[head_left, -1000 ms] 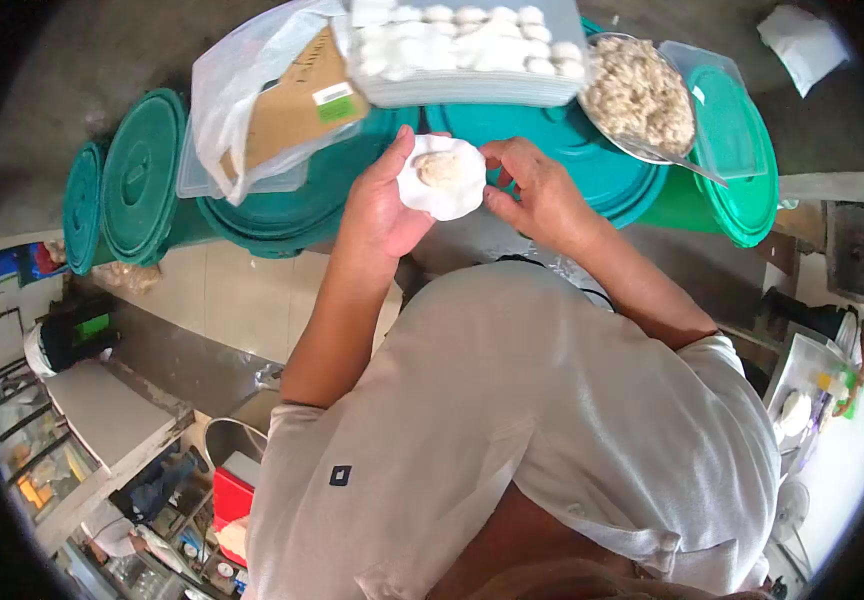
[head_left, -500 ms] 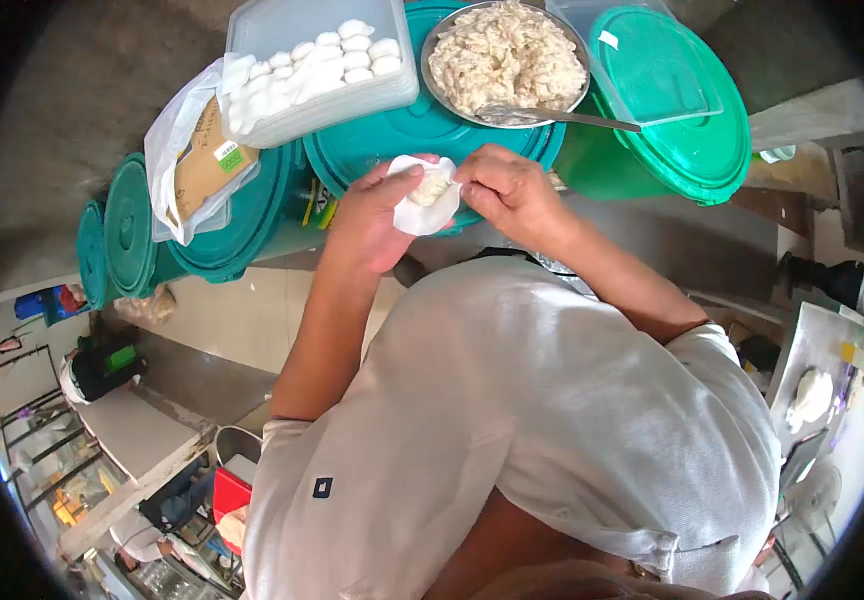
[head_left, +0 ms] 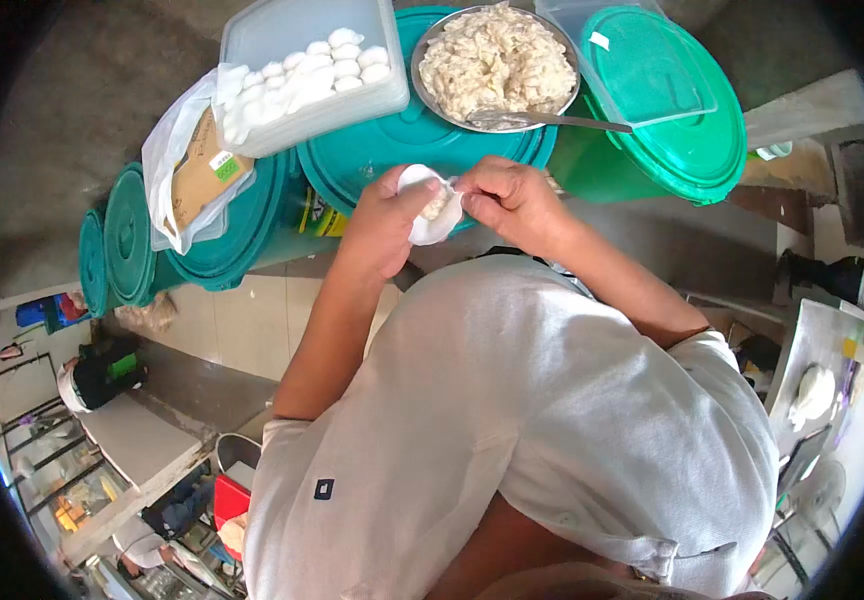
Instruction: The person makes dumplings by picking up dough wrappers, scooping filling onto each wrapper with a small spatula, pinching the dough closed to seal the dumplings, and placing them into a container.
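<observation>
Compared with half a second ago, the white dough round (head_left: pixel 432 234) has tipped and narrowed, its right side drawn up towards the right hand (head_left: pixel 518 205); the pale filling (head_left: pixel 436 207) is already inside, and some edge looks gathered, yet most of the rim still stands open, so the closing seems only begun; the left hand (head_left: pixel 376 228) cradles the round, thumb over its edge, while the right hand pinches the near side between thumb and fingertips; the round sits between both hands, near the large teal lid (head_left: pixel 372 155)

Beyond, a plastic tub (head_left: pixel 337 112) holds rows of white balls (head_left: pixel 346 69), apparently finished pieces; beside it, a metal bowl (head_left: pixel 418 78) is heaped with mixture (head_left: pixel 497 62), a spoon (head_left: pixel 592 122) resting in it, so plenty remains; a cardboard box (head_left: pixel 192 188) bears a white-and-green label (head_left: pixel 225 166), too small to read; the shirt's dark square emblem (head_left: pixel 324 489) shows no readable brand
</observation>
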